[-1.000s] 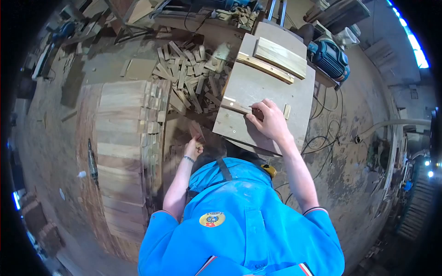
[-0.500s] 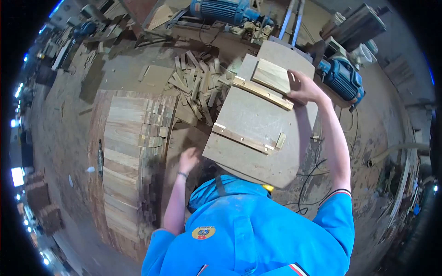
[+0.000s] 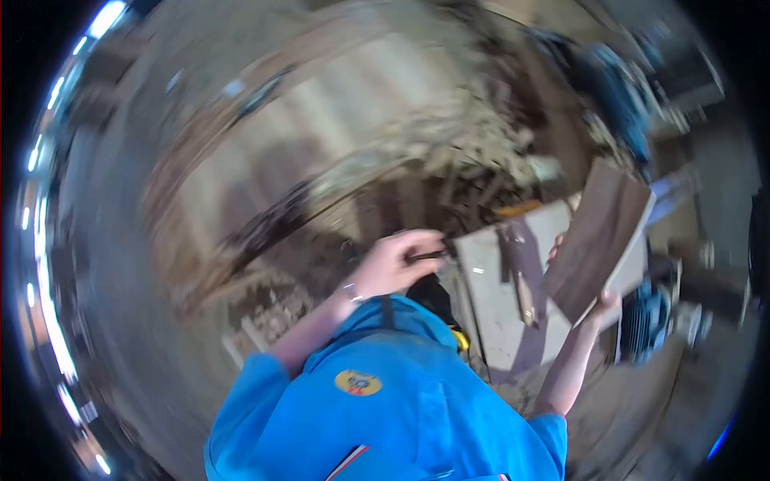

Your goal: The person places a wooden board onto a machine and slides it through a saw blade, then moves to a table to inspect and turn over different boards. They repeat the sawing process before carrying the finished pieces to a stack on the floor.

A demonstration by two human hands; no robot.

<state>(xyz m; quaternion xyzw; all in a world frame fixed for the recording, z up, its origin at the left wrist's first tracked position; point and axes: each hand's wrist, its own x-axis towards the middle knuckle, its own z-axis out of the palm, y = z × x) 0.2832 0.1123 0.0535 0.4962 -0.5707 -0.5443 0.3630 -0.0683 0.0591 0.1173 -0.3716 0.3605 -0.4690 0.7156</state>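
A brown wooden board (image 3: 601,240) is raised and tilted above the pale machine table (image 3: 501,329). My right hand (image 3: 607,303) grips its lower end, with fingertips showing at the left edge and the rest hidden behind the wood. Near the left edge of the table, in front of my body, is my left hand (image 3: 405,260). Its fingers are curled and blurred, and whether they hold anything is unclear. A wooden strip (image 3: 523,293) is fixed across the table beside the raised board.
Blurred rows of stacked boards (image 3: 321,112) lie at the upper left. Scrap wood pieces (image 3: 497,148) are heaped beyond the table. A blue motor (image 3: 642,321) stands to its right, and another blue motor (image 3: 618,100) is at the upper right.
The view has swung round, so the stack and table appear turned. My right hand has lifted the board off the table. My left hand has come in front of my waist.
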